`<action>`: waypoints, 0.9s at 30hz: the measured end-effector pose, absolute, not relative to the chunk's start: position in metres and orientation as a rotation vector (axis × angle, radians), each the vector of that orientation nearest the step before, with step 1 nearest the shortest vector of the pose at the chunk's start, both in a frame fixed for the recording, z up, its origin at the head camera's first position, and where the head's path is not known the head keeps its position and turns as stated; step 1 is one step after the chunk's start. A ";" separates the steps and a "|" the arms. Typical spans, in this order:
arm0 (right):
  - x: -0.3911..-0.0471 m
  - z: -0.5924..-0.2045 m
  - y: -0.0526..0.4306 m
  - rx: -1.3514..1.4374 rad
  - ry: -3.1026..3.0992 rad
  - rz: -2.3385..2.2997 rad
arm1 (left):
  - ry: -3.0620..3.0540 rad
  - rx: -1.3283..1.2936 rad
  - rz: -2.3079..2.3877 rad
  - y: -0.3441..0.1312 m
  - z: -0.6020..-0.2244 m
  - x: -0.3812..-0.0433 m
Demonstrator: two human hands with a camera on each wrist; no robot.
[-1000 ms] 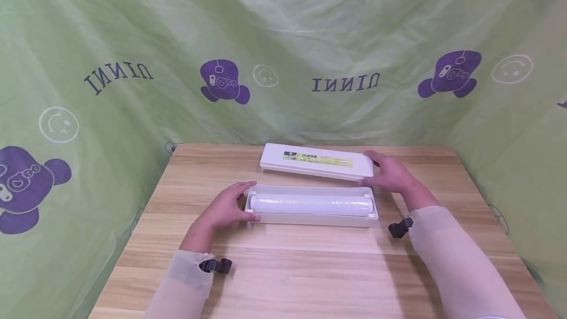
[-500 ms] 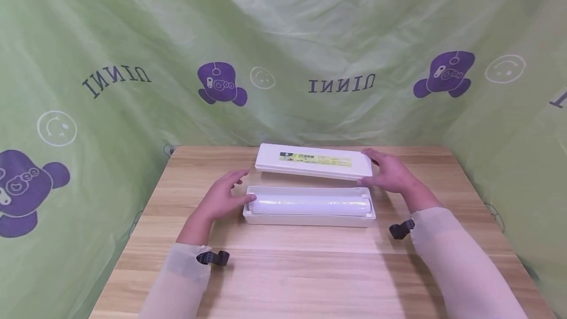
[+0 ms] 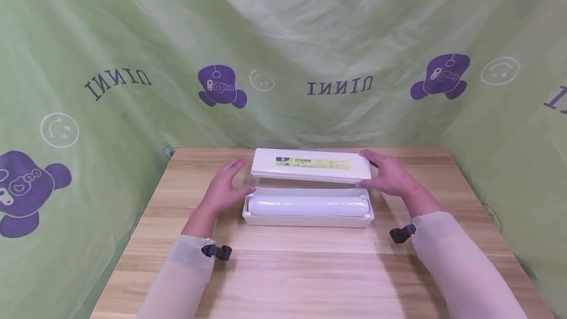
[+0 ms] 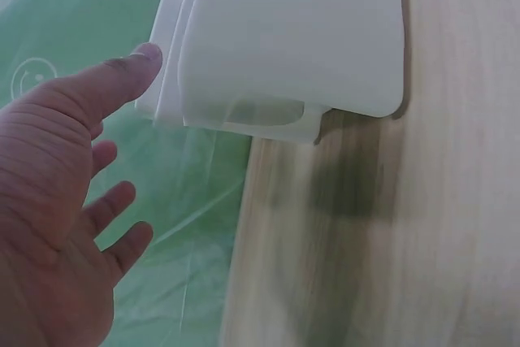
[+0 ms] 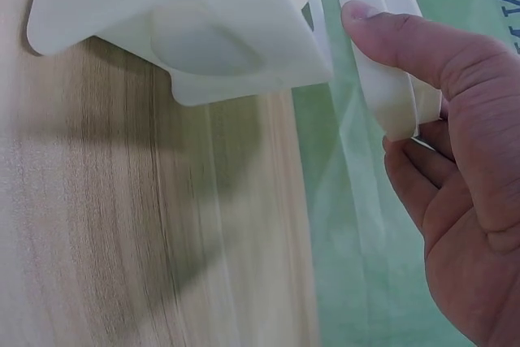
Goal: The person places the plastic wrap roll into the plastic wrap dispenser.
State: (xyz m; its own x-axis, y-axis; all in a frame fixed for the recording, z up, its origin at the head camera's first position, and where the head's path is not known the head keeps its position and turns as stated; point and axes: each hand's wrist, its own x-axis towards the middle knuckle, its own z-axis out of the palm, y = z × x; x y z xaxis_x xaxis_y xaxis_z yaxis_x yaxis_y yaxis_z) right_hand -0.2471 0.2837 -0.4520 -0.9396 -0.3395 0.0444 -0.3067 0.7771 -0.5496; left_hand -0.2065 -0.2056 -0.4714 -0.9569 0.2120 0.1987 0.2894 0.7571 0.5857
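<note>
A long white box (image 3: pixel 305 221) lies on the table, holding a roll of cling film (image 3: pixel 310 206) lengthwise. Just behind and above it hangs its white lid (image 3: pixel 310 165), a yellow label on top. My right hand (image 3: pixel 392 176) grips the lid's right end, thumb on the near side and fingers beyond; the right wrist view shows the pinched lid end (image 5: pixel 386 79). My left hand (image 3: pixel 223 188) hovers by the left ends of box and lid, fingers spread. In the left wrist view, its thumb (image 4: pixel 122 79) lies over the lid's edge; whether it touches is unclear.
The wooden table (image 3: pixel 283 279) reaches to a green curtain (image 3: pixel 283 112) printed with purple figures, which closes off the back and both sides. Black wrist cameras are strapped to both sleeves.
My left hand has let go of the box's left end and moved up and back beside the lid. The lid, in my right hand, has shifted slightly left and nearer the box.
</note>
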 end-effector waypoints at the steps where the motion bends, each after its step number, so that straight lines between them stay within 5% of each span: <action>1: -0.246 -0.452 0.283 -0.532 2.907 -0.882 | -2.832 -0.406 -0.969 -0.205 -0.471 -0.208; 27: -0.221 -0.444 0.274 -0.698 2.885 -0.935 | -2.922 -0.529 -0.783 -0.202 -0.459 -0.219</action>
State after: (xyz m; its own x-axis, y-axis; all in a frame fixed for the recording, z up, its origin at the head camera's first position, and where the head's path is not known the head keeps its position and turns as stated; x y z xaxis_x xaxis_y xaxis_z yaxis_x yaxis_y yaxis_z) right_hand -0.2206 0.2741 -0.4438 -0.8989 -0.4246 0.1077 -0.4071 0.7188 -0.5636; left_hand -0.2188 -0.2024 -0.4588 -0.9382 0.3093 0.1553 0.3455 0.8108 0.4725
